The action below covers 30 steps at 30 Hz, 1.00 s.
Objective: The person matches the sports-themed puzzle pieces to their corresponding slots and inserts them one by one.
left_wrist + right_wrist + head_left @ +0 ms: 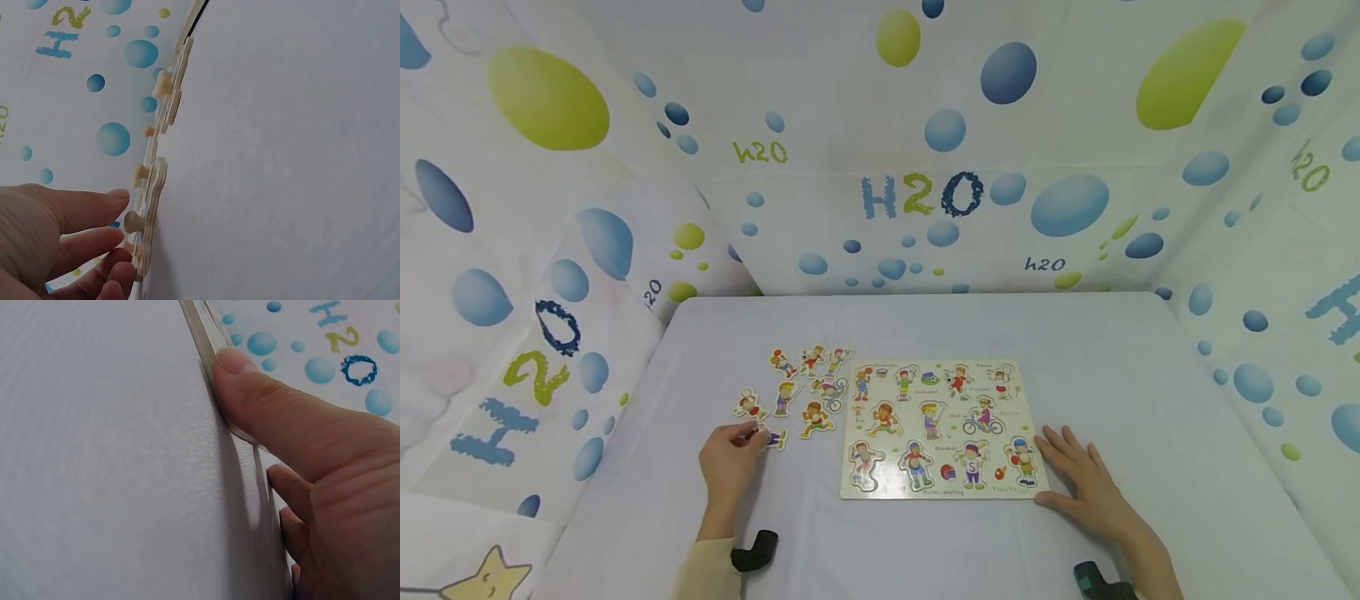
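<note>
My left hand [730,462] reaches over a knobbed puzzle piece [777,439] lying on the table, partly covered by the fingers. In the left wrist view the thumb and index finger stand apart on either side of a wooden knob [133,222], with a gap to it. My right hand [1086,483] lies with fingers spread at the right edge of the wooden puzzle board [895,492]. Its thumb [262,400] touches the board's corner in the right wrist view. Sports figures cover the board; those in the bottom row, such as the roller skater [916,465], look like pieces set in.
Several loose figure pieces lie left of the board, among them a runner [816,419], a golfer [786,398] and a cyclist [831,393]. A white cloth covers the table [940,550]. Curtains [820,225] printed with bubbles enclose the back and sides.
</note>
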Motion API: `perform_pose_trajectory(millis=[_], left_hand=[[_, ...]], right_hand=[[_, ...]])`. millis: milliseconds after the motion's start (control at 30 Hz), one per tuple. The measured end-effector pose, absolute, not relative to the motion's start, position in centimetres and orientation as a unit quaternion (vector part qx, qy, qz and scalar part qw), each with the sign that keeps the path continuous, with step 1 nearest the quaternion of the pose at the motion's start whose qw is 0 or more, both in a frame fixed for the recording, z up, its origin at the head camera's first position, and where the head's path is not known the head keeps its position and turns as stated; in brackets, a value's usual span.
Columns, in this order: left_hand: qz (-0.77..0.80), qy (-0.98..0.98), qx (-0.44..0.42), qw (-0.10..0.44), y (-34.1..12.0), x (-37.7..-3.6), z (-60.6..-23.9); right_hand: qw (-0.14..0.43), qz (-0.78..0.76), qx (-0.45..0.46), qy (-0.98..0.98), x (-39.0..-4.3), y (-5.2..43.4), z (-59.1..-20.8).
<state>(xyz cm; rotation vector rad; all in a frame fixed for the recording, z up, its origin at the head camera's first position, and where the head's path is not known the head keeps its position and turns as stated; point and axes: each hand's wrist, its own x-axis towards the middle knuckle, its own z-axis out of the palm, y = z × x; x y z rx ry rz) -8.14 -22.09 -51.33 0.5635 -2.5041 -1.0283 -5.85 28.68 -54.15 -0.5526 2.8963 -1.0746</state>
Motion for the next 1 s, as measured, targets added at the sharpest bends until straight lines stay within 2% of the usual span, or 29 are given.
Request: perform_pose_trajectory(millis=[533, 1000], left_hand=[[-0.359, -0.896, 0.203, 0.166, -21.0, -8.5, -51.8], [-0.372, -0.872, 0.214, 0.235, -20.6, -8.2, -52.3]], right_hand=[[0.007, -0.343, -0.174, 0.923, -6.0, 28.8, -54.3], [0.007, -0.341, -0.172, 0.924, -5.9, 28.8, -54.3]])
